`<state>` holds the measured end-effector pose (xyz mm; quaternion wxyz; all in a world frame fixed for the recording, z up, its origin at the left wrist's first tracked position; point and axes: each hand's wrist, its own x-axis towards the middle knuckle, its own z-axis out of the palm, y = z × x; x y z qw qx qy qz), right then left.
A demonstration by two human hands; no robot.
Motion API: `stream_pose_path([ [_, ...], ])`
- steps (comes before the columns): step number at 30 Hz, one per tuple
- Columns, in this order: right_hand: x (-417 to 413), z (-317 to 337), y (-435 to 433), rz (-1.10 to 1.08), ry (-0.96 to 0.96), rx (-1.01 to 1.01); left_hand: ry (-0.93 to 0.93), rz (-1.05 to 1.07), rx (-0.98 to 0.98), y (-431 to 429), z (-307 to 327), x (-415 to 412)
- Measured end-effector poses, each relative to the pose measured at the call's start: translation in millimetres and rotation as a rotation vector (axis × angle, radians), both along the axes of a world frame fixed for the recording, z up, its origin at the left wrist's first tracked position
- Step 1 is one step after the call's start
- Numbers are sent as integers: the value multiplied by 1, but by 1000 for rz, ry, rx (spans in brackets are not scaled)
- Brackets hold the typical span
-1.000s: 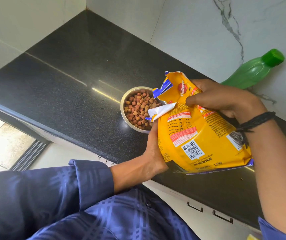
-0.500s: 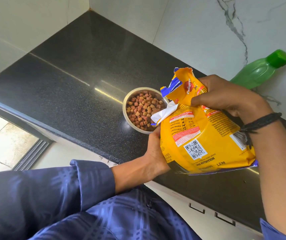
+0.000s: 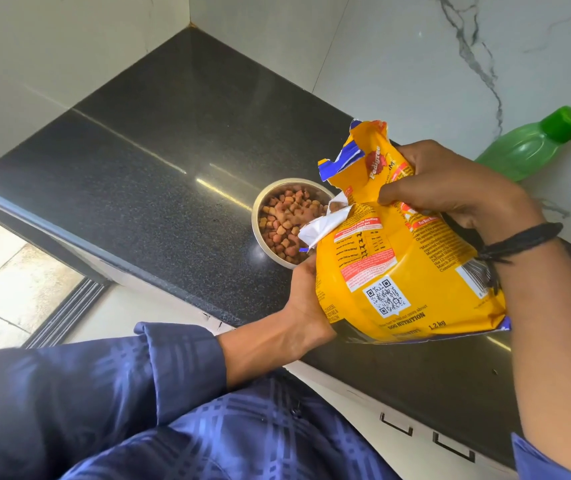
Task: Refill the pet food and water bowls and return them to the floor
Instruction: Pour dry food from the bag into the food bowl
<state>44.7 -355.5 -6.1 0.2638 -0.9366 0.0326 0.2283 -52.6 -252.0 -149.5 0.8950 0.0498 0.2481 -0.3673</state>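
both hands on the yellow food bag (image 3: 394,271), right hand (image 3: 450,188) pinching the crumpled neck, left hand (image 3: 306,296) cupping its base. torn mouth sits just over the steel bowl (image 3: 270,251) on the black counter (image 3: 138,168), kibble (image 3: 287,220) nearly to the rim. soft, floppy, looks bottom-heavy, so support underneath. the bowl looks slick; take it by the rim. green bottle (image 3: 533,147) waits behind.

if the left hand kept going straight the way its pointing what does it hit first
Probably the steel bowl of kibble: the left hand grips the yellow food bag at its lower side, pointing up-counter toward the bowl's near rim just ahead. Depth is hard to judge from one view.
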Motion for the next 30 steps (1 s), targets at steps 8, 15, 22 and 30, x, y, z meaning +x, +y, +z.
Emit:
stream_pose_path([
  [8, 3, -3, 6, 1, 12, 25, 31, 22, 3, 6, -3, 2],
  [15, -3, -3, -4, -51, 44, 54, -21, -19, 5, 1, 1, 1],
  [22, -11, -3, -15, -102, 111, 89, -33, -44, 6, -8, -1, 0],
  [30, -14, -2, -19, -110, 63, 37, -23, -85, 1, -15, -2, 0],
])
